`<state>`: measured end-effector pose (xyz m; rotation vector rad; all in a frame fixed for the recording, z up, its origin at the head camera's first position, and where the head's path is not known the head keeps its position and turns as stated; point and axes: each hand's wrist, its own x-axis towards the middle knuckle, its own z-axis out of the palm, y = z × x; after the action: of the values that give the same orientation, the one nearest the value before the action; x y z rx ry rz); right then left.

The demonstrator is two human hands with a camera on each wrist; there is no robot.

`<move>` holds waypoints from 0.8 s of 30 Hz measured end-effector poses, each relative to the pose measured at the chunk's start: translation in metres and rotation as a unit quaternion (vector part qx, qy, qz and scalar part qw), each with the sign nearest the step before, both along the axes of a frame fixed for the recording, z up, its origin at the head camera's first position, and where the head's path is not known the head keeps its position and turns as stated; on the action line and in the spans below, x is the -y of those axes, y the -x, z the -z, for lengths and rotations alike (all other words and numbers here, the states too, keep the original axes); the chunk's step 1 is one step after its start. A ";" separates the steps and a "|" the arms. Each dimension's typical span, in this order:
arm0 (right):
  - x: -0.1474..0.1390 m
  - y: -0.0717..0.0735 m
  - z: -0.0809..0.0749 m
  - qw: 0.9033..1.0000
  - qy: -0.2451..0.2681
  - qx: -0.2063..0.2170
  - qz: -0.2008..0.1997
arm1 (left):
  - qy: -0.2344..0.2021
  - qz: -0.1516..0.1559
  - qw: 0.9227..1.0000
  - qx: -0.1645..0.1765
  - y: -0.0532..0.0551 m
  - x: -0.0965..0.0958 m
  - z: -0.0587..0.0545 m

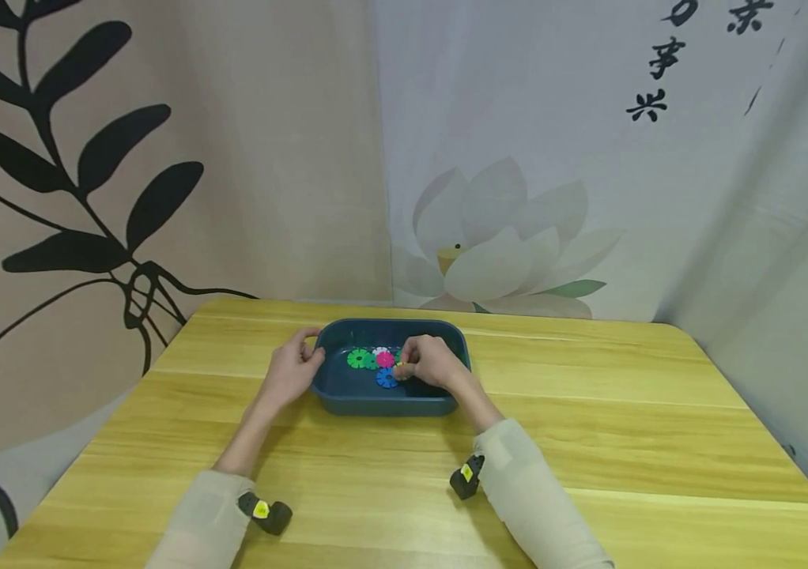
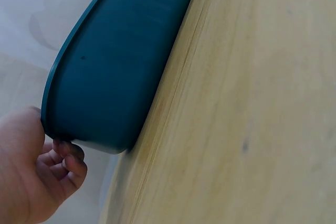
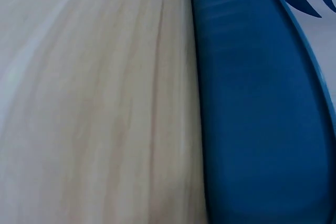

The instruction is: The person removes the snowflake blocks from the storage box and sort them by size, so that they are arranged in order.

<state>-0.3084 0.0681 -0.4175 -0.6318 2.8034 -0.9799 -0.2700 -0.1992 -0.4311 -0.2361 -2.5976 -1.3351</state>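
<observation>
A dark blue plastic basin (image 1: 390,406) sits on the table with several small notched plastic discs inside. Among them are a green disc (image 1: 358,359), a pink disc (image 1: 385,359), a white disc (image 1: 379,350) and a blue disc (image 1: 386,378). My left hand (image 1: 292,370) grips the basin's left end; in the left wrist view the thumb of that hand (image 2: 31,171) is at the rim and the fingers curl below it. Over the basin's right half, my right hand (image 1: 435,363) pinches a yellow disc (image 1: 398,367), mostly hidden by the fingers.
The wooden table (image 1: 589,442) extends around the basin on all sides. Behind it hangs a printed curtain (image 1: 290,158) with leaves, a lotus and writing. Each sleeve carries a small black wrist camera, one on the left (image 1: 272,515) and one on the right (image 1: 466,477).
</observation>
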 end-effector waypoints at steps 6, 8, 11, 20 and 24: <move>-0.002 -0.003 -0.003 0.992 0.121 0.013 0.015 | 0.003 -0.003 1.000 0.000 0.000 0.000 0.001; -0.003 -0.005 -0.005 0.987 0.159 0.015 0.015 | 0.003 -0.003 1.000 0.001 -0.001 0.000 0.000; -0.005 -0.009 -0.006 0.982 0.187 0.006 0.015 | 0.005 -0.003 1.000 0.002 -0.001 0.000 0.000; -0.014 -0.015 -0.009 0.965 0.261 0.010 0.026 | 0.004 -0.001 1.000 0.001 -0.001 -0.002 0.000; -0.020 -0.016 -0.011 0.958 0.282 0.019 0.037 | 0.001 -0.001 1.000 -0.001 -0.002 -0.002 0.000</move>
<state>-0.2920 0.0883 -0.4064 -0.5461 2.5155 -1.8103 -0.2684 -0.1970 -0.4310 -0.2338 -2.5971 -1.3300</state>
